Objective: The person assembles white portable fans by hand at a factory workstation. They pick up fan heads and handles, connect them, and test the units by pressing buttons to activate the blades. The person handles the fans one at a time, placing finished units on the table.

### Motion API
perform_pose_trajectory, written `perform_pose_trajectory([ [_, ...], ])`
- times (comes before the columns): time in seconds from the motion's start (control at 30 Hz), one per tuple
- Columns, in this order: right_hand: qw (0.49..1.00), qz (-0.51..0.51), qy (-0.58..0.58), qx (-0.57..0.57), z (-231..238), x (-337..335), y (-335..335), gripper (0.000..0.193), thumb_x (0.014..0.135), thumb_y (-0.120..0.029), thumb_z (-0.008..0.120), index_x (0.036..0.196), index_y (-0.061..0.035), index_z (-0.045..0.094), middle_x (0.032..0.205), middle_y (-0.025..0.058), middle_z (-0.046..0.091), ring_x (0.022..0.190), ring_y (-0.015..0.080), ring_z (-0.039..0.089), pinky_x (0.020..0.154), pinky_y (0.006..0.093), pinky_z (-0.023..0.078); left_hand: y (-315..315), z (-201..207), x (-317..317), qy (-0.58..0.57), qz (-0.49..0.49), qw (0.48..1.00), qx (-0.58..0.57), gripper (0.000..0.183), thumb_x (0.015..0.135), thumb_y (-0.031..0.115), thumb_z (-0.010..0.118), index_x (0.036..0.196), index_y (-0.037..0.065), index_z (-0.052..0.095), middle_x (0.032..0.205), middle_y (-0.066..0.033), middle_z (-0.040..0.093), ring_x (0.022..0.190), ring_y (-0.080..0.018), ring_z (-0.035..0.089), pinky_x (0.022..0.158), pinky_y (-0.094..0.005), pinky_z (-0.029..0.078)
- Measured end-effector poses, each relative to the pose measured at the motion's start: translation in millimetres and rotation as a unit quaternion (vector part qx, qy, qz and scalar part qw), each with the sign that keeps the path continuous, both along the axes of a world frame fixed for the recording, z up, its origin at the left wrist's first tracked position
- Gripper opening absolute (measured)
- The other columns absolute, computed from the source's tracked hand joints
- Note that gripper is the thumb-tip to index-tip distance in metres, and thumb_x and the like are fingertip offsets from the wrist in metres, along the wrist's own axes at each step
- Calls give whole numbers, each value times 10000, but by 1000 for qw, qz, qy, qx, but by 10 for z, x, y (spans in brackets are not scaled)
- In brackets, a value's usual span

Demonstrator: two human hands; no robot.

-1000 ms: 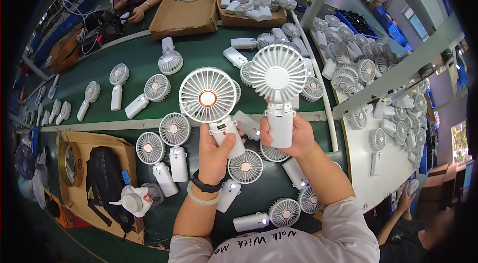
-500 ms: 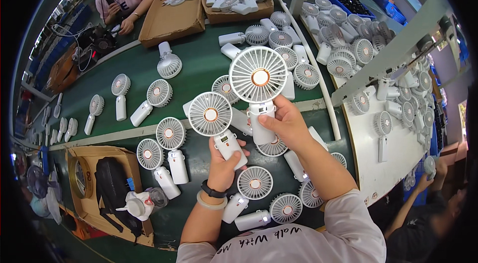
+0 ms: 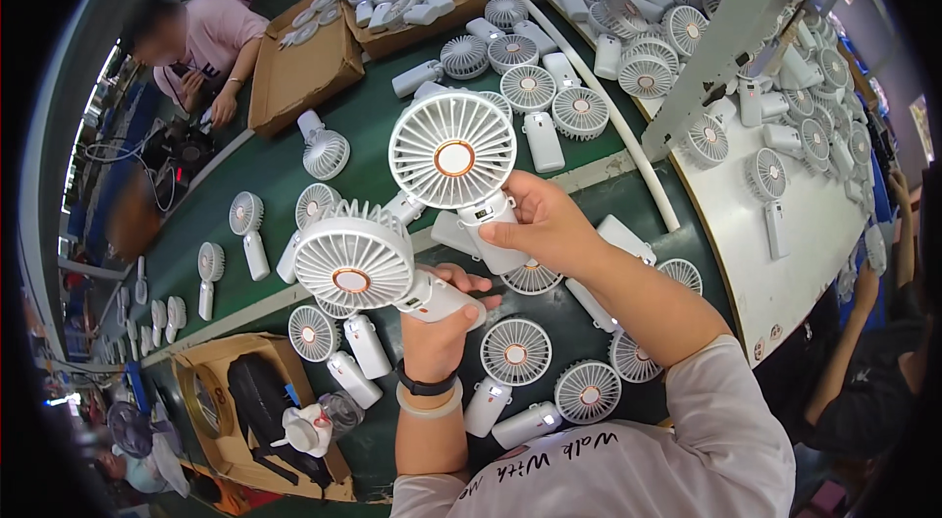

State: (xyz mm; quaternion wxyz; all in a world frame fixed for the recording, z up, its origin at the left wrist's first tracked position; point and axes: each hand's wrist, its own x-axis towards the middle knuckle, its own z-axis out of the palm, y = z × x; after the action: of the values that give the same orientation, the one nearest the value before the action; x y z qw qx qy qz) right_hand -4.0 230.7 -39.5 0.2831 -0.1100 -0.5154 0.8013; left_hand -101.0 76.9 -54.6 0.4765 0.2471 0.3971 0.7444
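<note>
My left hand (image 3: 439, 330) is wrapped round the white handle of a handheld fan (image 3: 358, 263), whose round grille with an orange-ringed hub leans over to the left. A second white handheld fan (image 3: 451, 153) stands nearly upright in my right hand (image 3: 545, 224), thumb on the front of the handle and fingers behind. Its grille is above and to the right of the first, and the handle has a small dark display. Both are held over the green bench (image 3: 422, 420). A fan lying near me (image 3: 515, 353) is just right of my left hand.
Several more fans lie about the bench, with a pile of fans (image 3: 687, 32) on the white table at right. An open carton (image 3: 304, 77) and a fan-filled one stand at far left, near a person in pink (image 3: 211, 42). A carton with a black bag (image 3: 265, 400) sits at lower left.
The fan in my left hand has tipped over to the left and its grille has turned downward. My right hand's fan has shifted left and tilted slightly. The whole view has swung too.
</note>
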Motion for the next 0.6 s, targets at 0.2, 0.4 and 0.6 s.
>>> perform_pose_trajectory([
  [0.2, 999, 6, -39, -8, 12, 1, 23, 482, 774, 17, 617, 1223, 24, 442, 1079, 70, 572, 953, 99, 560, 821, 259, 473, 18, 12, 2, 6, 5, 1000, -6, 401, 709, 9, 684, 1018, 95, 444, 890, -49, 477, 833, -182, 534, 729, -404, 541],
  [0.4, 999, -17, -21, 26, 1, 14, -19, 478, 771, 9, 621, 1214, 22, 441, 1087, 73, 564, 951, 100, 562, 823, 263, 472, 31, -10, -116, 26, 27, 999, 15, 407, 700, 21, 678, 1027, 93, 447, 940, -58, 473, 904, -196, 526, 820, -410, 495],
  [0.6, 999, -27, -34, 13, 39, 0, -25, 456, 772, -2, 627, 1189, 14, 443, 1092, 72, 562, 960, 108, 565, 823, 269, 474, 40, -36, -121, -1, 45, 999, 31, 432, 702, 75, 691, 1062, 94, 453, 1034, -71, 468, 1009, -214, 503, 900, -403, 449],
])
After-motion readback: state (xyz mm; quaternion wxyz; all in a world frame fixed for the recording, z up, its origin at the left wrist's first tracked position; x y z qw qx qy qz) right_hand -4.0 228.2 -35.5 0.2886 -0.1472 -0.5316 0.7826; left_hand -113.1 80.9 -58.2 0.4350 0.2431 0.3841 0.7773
